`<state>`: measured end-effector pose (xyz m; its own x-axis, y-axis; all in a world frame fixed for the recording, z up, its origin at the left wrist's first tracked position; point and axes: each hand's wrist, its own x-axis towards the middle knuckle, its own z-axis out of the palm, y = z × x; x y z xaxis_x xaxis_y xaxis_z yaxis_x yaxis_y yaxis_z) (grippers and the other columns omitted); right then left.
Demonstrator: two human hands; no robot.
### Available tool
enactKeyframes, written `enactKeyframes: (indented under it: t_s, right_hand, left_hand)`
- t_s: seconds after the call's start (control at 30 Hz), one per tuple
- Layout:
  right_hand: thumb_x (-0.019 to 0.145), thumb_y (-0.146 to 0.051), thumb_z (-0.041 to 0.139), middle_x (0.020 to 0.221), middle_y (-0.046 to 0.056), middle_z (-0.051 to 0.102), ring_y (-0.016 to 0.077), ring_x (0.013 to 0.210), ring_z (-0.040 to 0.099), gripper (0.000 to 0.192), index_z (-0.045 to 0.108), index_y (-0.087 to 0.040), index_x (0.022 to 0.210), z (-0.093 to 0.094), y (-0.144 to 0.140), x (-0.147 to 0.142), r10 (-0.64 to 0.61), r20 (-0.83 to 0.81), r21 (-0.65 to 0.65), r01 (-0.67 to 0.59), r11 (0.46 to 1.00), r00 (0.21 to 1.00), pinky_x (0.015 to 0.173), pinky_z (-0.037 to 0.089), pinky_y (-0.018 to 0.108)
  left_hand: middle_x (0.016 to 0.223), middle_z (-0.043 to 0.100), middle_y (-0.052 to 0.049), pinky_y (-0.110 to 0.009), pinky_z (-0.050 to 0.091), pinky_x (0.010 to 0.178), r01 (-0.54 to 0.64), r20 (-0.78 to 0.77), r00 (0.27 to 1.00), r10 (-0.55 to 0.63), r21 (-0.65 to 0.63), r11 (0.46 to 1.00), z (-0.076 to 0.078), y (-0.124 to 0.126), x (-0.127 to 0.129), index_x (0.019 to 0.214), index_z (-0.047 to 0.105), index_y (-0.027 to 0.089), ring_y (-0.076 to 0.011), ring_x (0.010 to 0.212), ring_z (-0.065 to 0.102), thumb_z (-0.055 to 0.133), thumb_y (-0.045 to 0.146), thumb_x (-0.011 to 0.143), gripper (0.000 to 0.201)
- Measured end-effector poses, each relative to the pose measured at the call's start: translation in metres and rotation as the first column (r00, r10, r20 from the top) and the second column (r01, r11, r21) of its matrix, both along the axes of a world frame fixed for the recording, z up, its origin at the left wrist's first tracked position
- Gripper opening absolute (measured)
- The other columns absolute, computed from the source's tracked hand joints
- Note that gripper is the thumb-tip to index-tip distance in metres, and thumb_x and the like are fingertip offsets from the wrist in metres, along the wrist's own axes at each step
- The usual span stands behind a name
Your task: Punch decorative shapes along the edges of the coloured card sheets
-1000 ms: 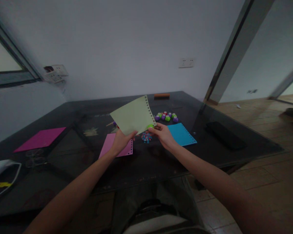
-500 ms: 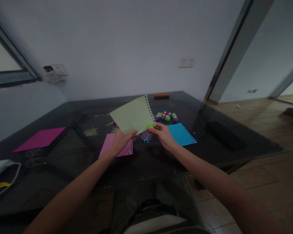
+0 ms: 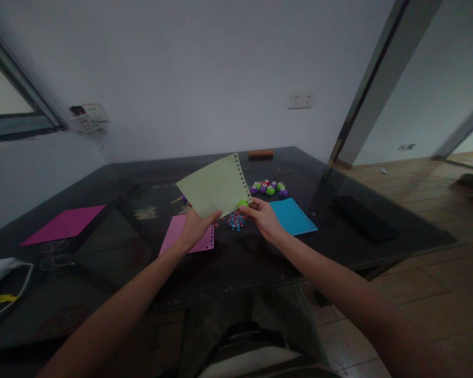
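The left hand [image 3: 193, 227] pinched the pale green sheet [image 3: 215, 186] by its lower corner, lifted above the dark table [image 3: 260, 257]. The right hand [image 3: 265, 216] gripped a small green punch [image 3: 242, 203] on the sheet's perforated edge; holding the paper taut and level would likely keep the punching even.

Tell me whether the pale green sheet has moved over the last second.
No. The pale green sheet keeps its place: its punched edge still sits just left of the cluster of small punches, and its lower corner still overlaps the pink sheet.
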<state>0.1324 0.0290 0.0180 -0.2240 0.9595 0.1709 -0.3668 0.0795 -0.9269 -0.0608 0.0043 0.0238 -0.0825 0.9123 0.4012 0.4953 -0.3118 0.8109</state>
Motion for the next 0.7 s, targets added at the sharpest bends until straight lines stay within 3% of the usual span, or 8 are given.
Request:
enactKeyframes:
  t_s: [0.7]
  right_hand:
    - [0.061,-0.027,0.078,0.082,0.002,0.070,0.0164,0.072,0.065,0.025,0.068,-0.021,0.083,0.0017,-0.0019,-0.0004,-0.003,-0.004,0.011,0.003,1.000,1.000,0.072,0.050,0.032]
  left_hand:
    - [0.056,0.065,-0.001,-0.032,0.051,0.068,0.011,-0.035,0.999,-0.010,0.012,1.000,-0.0023,0.0004,-0.0019,0.064,0.061,0.019,-0.0198,0.061,0.063,0.064,0.033,0.072,0.017]
